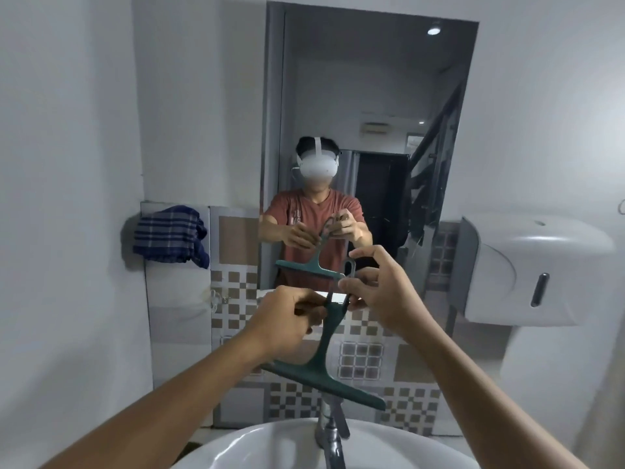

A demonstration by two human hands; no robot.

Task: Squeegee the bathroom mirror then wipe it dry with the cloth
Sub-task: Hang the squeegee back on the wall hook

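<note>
Holding the squeegee by its handle just above the tap, both hands work at the handle's top end, likely turning it the right way round before the first pass on the mirror; the left hand pinches the handle between closed fingers; the right hand curls loosely, fingertips touching its looped end; the blade hangs below both hands; the cloth waits well left of the tap, higher up on the wall.

No readable text in this bathroom scene.
Pale lettering on the reflected shirt, at twelve o'clock from the hands, blurs beyond reading.
</note>
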